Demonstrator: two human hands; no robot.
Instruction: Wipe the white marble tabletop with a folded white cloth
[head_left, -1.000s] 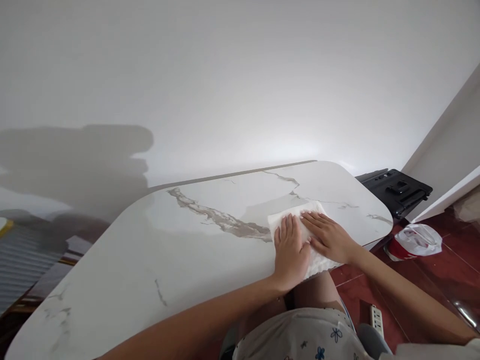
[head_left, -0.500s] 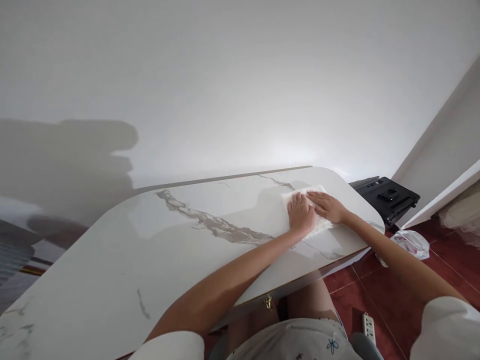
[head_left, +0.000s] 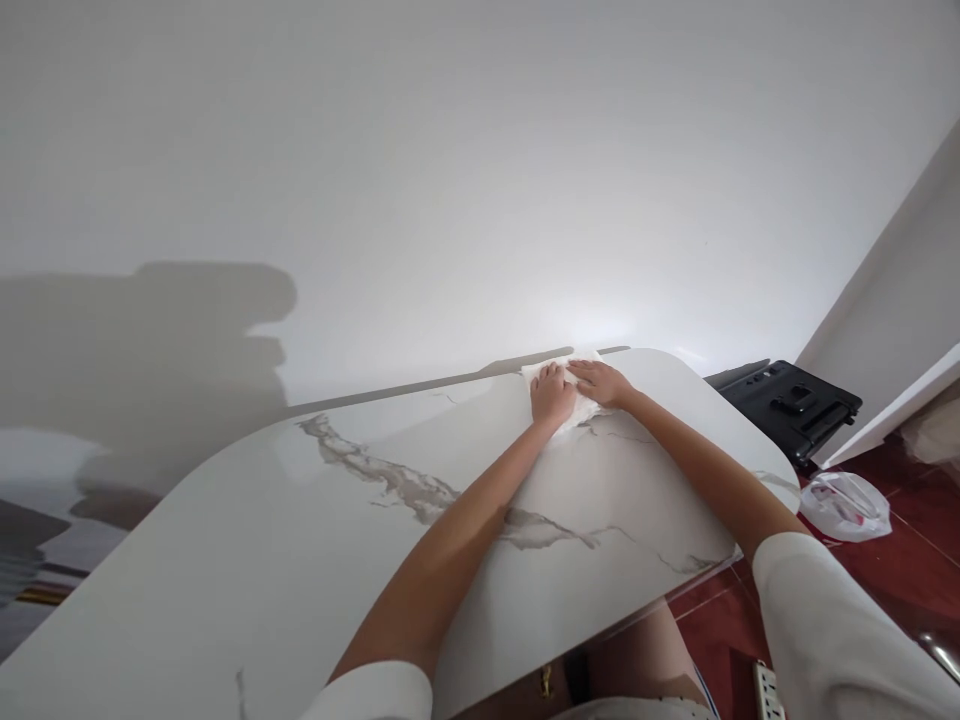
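Had just slid the white cloth (head_left: 582,410) away from the body, from near the front edge of the tabletop (head_left: 262,560) across its right part, right up to the far edge by the wall (head_left: 480,200). Had bunched it slightly in doing so, with its upper border reaching over that edge; left any contact between cloth and wall impossible to tell. Had thereby brought the back strip of the surface under the cloth and left the nearer part out from under it, seemingly working through the depth of the tabletop rather than at one spot. Pressed down on the cloth with both hands side by side: with the left hand (head_left: 553,396) on its left half, fingers a little bent and slightly apart, and with the right hand (head_left: 601,383) on its upper right, fingers stretched out and close together, clamped on nothing. Reached far forward with both arms, white sleeves (head_left: 832,620) well back from the cloth. Crossed the grey-brown vein (head_left: 390,480) of the tabletop with the left forearm. Kept clear, farther out, of the black case (head_left: 799,402) beyond the right end, of the plastic bag (head_left: 847,506) on the red floor (head_left: 919,560), and of the power strip (head_left: 767,690) down near the legs.
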